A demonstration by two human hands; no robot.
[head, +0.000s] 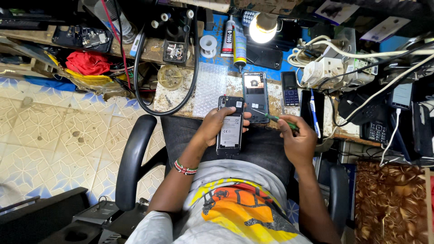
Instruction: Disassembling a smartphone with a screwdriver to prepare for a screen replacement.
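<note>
An opened phone (230, 129) is held by the left hand (217, 126) over the lap, just below the bench edge (181, 110). Its back is off: a pale, flat rectangular battery fills the middle, with a dark camera block at the 12 o'clock end. The left fingers are wrapped closed around the phone's long sides, thumb across the top.

At 3 o'clock from the phone, the right hand (296, 140) is closed on a green-handled screwdriver (273, 118); its thin metal shaft points toward 10 o'clock, the tip near the phone's upper right corner. Whether tip and phone touch cannot be told.

A dark, glossy back cover (255, 96) lies flat on the bench at 1 o'clock from the phone, a small keypad phone (290, 88) just beside it at 3 o'clock. A sheet of bubble wrap (209, 92), dimpled and clear, lies at 11 o'clock. A lit lamp (263, 27) and a glue tube (229, 38) stand at 12 o'clock.

The bench top is worn and crowded; free room is left only over the lap, bounded by black padded armrests (133, 158) at 9 and 3 o'clock
</note>
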